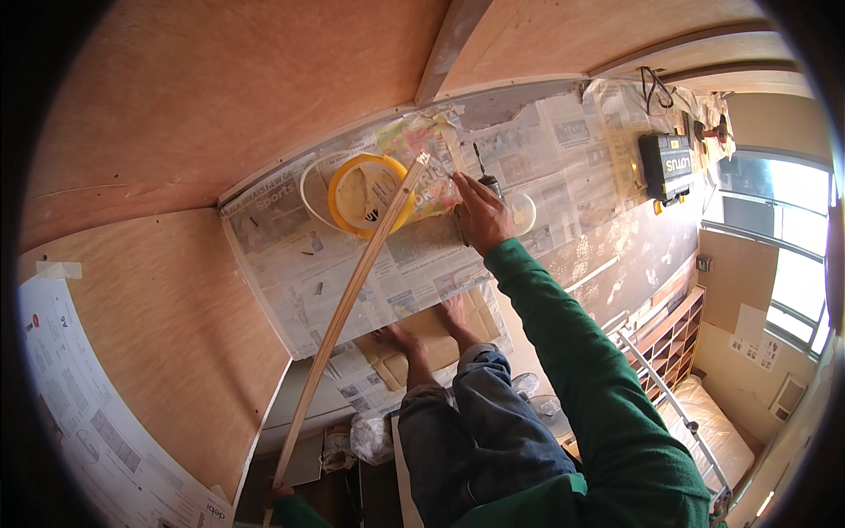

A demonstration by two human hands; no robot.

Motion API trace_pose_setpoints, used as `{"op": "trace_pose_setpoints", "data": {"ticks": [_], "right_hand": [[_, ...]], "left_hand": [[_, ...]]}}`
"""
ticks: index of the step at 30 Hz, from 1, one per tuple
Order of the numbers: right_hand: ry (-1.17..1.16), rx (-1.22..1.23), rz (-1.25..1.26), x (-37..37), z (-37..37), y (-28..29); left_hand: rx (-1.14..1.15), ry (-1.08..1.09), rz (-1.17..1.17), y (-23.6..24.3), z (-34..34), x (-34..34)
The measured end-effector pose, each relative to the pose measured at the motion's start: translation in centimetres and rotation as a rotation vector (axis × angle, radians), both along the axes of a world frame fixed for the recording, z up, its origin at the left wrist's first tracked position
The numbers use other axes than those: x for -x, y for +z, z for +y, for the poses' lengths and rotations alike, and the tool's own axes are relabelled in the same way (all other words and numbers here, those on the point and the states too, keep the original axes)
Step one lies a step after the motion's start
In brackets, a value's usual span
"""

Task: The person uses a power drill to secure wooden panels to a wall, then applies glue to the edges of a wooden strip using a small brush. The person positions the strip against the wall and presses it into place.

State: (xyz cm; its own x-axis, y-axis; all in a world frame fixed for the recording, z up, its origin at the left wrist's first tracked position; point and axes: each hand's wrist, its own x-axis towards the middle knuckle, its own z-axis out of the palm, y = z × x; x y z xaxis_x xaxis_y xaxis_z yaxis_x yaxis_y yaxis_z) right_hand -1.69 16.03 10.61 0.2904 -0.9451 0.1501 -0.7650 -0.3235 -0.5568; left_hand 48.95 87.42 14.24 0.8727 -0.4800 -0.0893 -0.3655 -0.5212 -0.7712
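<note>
A long, thin wooden strip (341,310) slants up from the lower left, its far end passing in front of a yellow-rimmed round tub (334,198). My left hand (281,491) grips the strip near its lower end, at the bottom edge of the view. Over the newspaper-covered surface (343,304), my right hand (486,216) is closed on a dark drill (492,185), most of whose body the hand hides. The drill's thin bit points away from me. A pale round lid or cup (523,213) sits just right of that hand.
Wooden panels (264,97) rise at the back and left. A black tool case (664,167) and a red power tool (711,132) lie farther right. My bare feet (405,341) stand on cardboard (378,363) below the surface's edge. A metal ladder (673,400) stands at right.
</note>
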Motion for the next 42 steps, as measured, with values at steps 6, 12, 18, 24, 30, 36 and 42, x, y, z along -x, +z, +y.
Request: {"op": "trace_pose_setpoints", "data": {"ticks": [6,12,18,24,30,36,42], "right_hand": [[-0.442,-0.301,-0.276,0.4,-0.4,1.1],[-0.721,-1.015,-0.995,-1.2,-3.1,1.5],[-0.476,-1.045,-1.170,-2.5,-3.2,0.8],[-0.500,-1.172,-1.183,-1.9,-3.8,0.5],[-0.673,-1.215,-1.066,-3.5,-5.0,-0.5],[-0.653,-1.068,-0.920,-4.4,-5.4,-1.4],[-0.569,-0.807,-0.708,-3.1,-4.7,-3.4]], "left_hand": [[-0.185,-0.160,-0.030,-0.2,0.3,-0.6],[0.030,0.113,0.038,-0.3,-0.8,-0.4],[0.109,-0.065,0.103,-0.1,-0.1,-0.3],[0.074,-0.077,0.009,-0.6,0.4,-0.3],[0.238,-0.312,0.004,-0.5,0.5,-0.5],[0.151,-0.331,-0.028,-0.7,0.0,-0.6],[0.197,-0.224,-0.018,-0.7,-1.0,0.1]]}}
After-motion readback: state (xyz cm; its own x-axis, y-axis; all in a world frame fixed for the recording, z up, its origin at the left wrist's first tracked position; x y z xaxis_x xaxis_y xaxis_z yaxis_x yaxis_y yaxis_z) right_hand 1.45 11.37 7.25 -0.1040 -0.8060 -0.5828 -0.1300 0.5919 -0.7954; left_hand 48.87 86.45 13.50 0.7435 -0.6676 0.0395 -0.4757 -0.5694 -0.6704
